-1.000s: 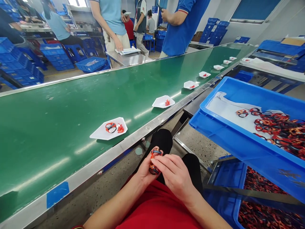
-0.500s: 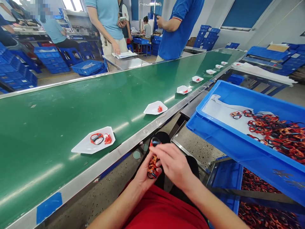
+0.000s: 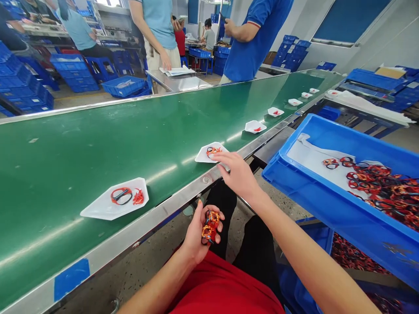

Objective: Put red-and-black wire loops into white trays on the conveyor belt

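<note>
Band (image 3: 209,151) on white tray (image 3: 201,156), partly behind right hand (image 3: 239,175) (contact unclear)

The patterned rings (image 3: 212,217) are partly covered by fingers of the left grip (image 3: 198,233). Under the right grip (image 3: 240,175), the near right corner of the white tray (image 3: 201,157) is hidden; whether the ring (image 3: 210,151) inside is touched cannot quite be told. Right of that grip, the blue bin (image 3: 327,207) is cut off by the view's edge. Far beyond, the farthest trays' (image 3: 313,90) contents are too small to identify.

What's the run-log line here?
left hand: holds orange-black rings | right hand: over white tray | ring: in tray | conveyor belt: beneath tray
</note>
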